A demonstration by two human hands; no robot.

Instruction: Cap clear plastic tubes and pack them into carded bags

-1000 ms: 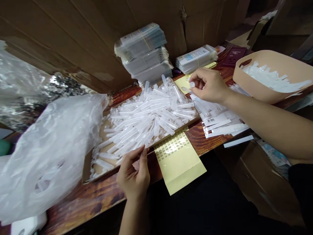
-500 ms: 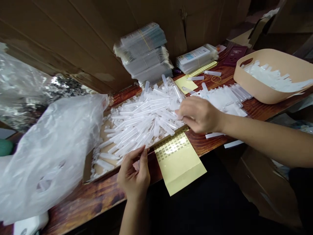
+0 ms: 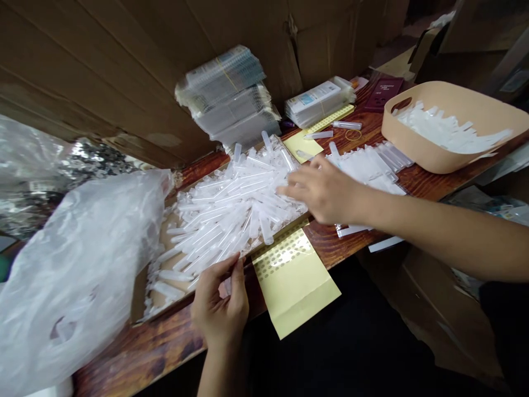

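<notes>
Tubes [image 3: 231, 207] heaped in a tray [image 3: 139, 296]
Right hand [image 3: 324, 190] grip looks slack; left hand [image 3: 221, 302] pinched (contents, cannot tell); a knock could spill tubes.

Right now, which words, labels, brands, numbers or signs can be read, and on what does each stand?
None readable.
Flat dark red rectangular object: pale lettering, too small.
Low stack of clear plastic packets: blue printing, too small.
Taller stack of clear plastic packets: printing, blurred.

Looked like a packing workshop tbh: cardboard tray [image 3: 139, 298] heaped with plastic tubes [image 3: 231, 198], banded stacks of packets [image 3: 226, 82], tan bin [image 3: 421, 150] of white strips [image 3: 448, 131], all crammed onto a wooden tabletop [image 3: 165, 344].
</notes>
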